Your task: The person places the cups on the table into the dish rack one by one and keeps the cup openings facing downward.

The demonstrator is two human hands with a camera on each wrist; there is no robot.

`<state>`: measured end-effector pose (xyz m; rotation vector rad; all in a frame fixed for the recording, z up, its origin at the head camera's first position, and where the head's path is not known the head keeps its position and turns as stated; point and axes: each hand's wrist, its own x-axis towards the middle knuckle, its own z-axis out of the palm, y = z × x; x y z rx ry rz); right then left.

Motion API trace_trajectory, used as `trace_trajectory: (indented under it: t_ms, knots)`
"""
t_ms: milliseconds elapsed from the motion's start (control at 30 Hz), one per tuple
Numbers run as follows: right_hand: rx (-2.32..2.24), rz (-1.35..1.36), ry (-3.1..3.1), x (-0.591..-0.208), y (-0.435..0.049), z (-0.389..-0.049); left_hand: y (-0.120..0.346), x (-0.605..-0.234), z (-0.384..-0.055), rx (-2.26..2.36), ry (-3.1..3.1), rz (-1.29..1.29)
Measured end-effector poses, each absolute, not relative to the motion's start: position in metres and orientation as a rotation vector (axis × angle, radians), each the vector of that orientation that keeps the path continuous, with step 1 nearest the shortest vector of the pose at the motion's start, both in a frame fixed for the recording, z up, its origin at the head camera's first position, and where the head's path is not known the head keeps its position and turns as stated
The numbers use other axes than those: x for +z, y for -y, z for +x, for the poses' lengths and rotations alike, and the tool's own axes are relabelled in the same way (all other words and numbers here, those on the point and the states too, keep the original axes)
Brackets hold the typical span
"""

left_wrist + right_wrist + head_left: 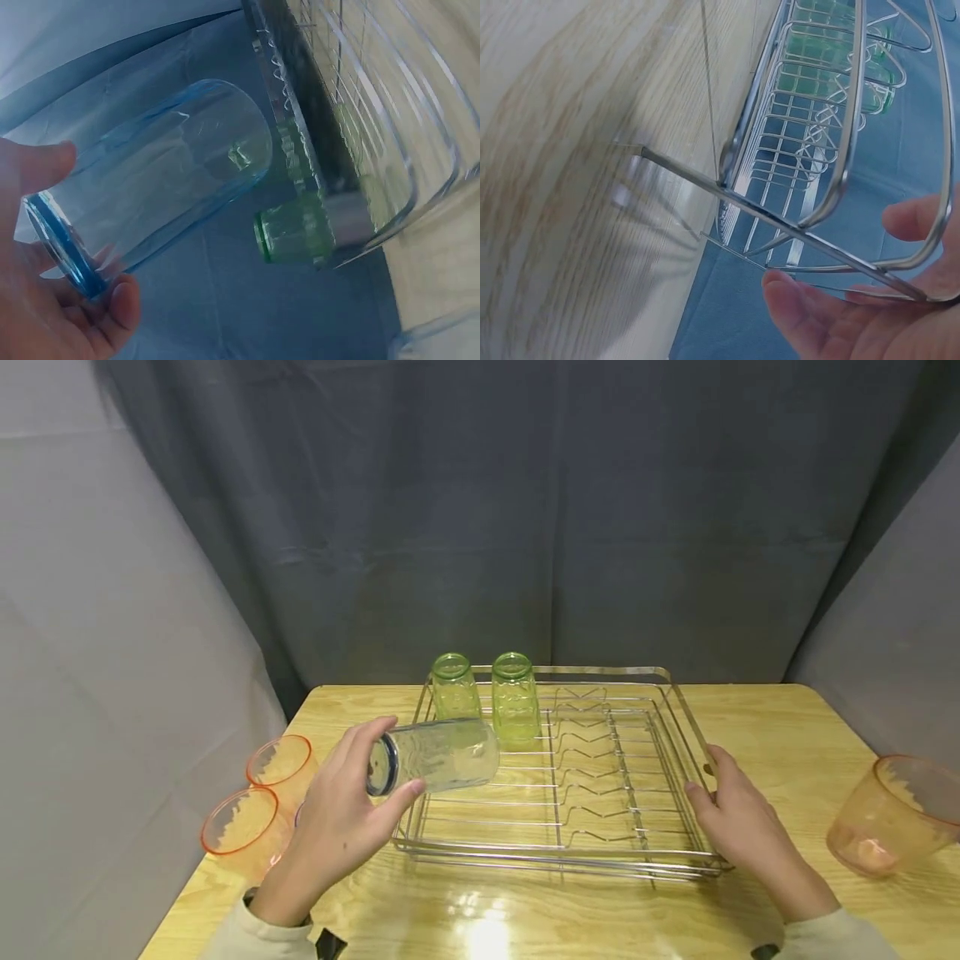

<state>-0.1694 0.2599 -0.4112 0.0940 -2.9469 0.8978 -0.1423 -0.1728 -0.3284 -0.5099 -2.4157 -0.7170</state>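
Here's the left hand (pixel 341 814), fingers and thumb pinching one end of a clear, blue-tinted glass (pixel 446 753), and that glass is tipped almost onto its side, up off the tabletop (pixel 420 910), at the left edge of the wire rack (pixel 558 850)! Over on the rack's right edge, the right hand (pixel 750 818) grips the metal rim, thumb on one side, fingers on the other. Two green glasses, the left one (pixel 456 695) and the right one (pixel 516 703), stand side by side in the rack's back left corner. Out by the tabletop's left edge, two orange cups: the rear cup (pixel 288 772) and the front cup (pixel 243 831). And near the right edge, a larger orange vessel (pixel 873 827) sits well apart from the glasses!
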Motion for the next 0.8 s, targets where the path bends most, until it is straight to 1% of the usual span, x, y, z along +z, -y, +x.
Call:
trace_trajectory:
  t_ms: [367, 800]
  knots:
    - [0.883, 0.092, 2.934, -0.408, -0.254, -0.169, 0.171, -0.289, -0.167, -0.563, 2.663, -0.538]
    - [0.874, 0.035, 2.969, -0.408, -0.255, -0.168, 0.160, -0.278, -0.187, -0.387, 2.778, -0.520]
